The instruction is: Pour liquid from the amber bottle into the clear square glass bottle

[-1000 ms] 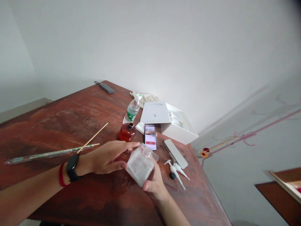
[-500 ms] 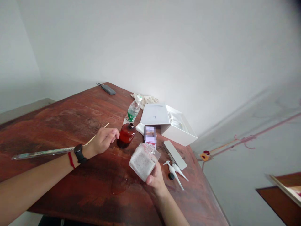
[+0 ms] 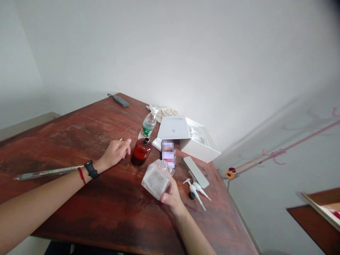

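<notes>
Head view: a clear square bottle (image 3: 156, 180), clouded inside with whitish bubbles, is held in the right hand (image 3: 173, 202) just below the centre of the frame. It is tilted, neck towards the upper right. The walls look stiff; whether glass or hard plastic cannot be determined. Weight is judged light to moderate, since the contents appear largely foam. Smooth faces, possibly wet (a wet patch (image 3: 136, 208) lies on the table (image 3: 79, 143) just below), would make it slippery, and a drop could crack it. Recommended hold: across two opposite flat sides, low on the body, rather than by the short neck.

Right hand: forearm enters from the bottom edge, angled up and left; the thumb presses the near lower corner, and the remaining fingers are hidden behind the bottle, apparently wrapped around it.

Left hand: forearm crosses from the lower left corner, with the hand left of centre, just beside the amber bottle (image 3: 141, 154) but apart from it. Its fingers are loosely curled, with no object visible in them; whether they enclose anything cannot be confirmed.
</notes>
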The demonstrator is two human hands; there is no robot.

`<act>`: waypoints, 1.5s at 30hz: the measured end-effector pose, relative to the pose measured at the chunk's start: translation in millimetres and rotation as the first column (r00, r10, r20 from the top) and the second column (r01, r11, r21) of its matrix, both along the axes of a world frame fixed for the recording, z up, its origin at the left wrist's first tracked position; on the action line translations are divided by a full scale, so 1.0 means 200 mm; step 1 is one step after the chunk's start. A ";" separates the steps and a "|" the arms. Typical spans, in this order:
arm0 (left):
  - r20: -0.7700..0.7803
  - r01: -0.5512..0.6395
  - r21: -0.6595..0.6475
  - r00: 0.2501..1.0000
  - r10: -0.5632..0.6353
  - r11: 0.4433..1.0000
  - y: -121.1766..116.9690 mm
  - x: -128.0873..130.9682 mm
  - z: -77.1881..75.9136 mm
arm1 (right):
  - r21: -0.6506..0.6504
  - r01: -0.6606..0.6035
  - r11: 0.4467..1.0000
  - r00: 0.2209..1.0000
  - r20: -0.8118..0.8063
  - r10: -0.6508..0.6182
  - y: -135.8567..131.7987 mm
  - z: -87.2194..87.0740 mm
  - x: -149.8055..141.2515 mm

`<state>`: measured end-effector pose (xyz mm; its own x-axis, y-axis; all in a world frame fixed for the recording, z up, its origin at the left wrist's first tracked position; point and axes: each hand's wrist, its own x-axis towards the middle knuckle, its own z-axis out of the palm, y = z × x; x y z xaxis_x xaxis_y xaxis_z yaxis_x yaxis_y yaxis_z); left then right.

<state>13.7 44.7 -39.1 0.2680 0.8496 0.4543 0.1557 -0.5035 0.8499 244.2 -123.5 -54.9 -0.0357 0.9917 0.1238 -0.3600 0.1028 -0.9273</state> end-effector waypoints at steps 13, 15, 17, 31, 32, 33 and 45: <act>0.077 -0.044 -0.023 0.996 0.045 0.999 0.00 0.02 -0.05 | -0.013 -0.066 0.998 0.998 0.018 0.066 0.00 0.00 -0.01; 0.087 -0.055 -0.026 0.995 0.057 0.998 0.01 0.03 -0.07 | -0.017 -0.072 0.997 0.997 0.022 0.072 -0.01 0.01 -0.01; 0.092 -0.053 -0.036 0.994 0.056 0.998 0.01 0.04 -0.09 | -0.018 -0.077 0.997 0.997 0.025 0.077 -0.01 0.01 -0.01; 0.051 0.181 -0.079 0.983 -0.177 0.980 -0.04 0.11 -0.14 | -0.016 -0.077 0.997 0.990 0.116 0.078 -0.01 0.01 -0.02; 0.049 0.183 -0.080 0.982 -0.180 0.980 -0.04 0.11 -0.14 | -0.024 -0.073 0.997 0.990 0.121 0.075 -0.01 0.01 -0.02; 0.048 0.187 -0.080 0.982 -0.184 0.979 -0.04 0.11 -0.15 | -0.032 -0.077 0.997 0.989 0.124 0.080 -0.02 0.01 -0.02; 0.074 0.158 -0.087 0.986 -0.152 0.984 0.01 0.17 -0.17 | -0.020 -0.052 0.998 0.984 0.168 0.054 -0.03 -0.05 -0.01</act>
<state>48.5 46.5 -73.7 0.3713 0.8392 0.3974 0.0231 -0.4362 0.8995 242.8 -130.3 -64.5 -0.1072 0.9896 0.0960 -0.2027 0.0727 -0.9765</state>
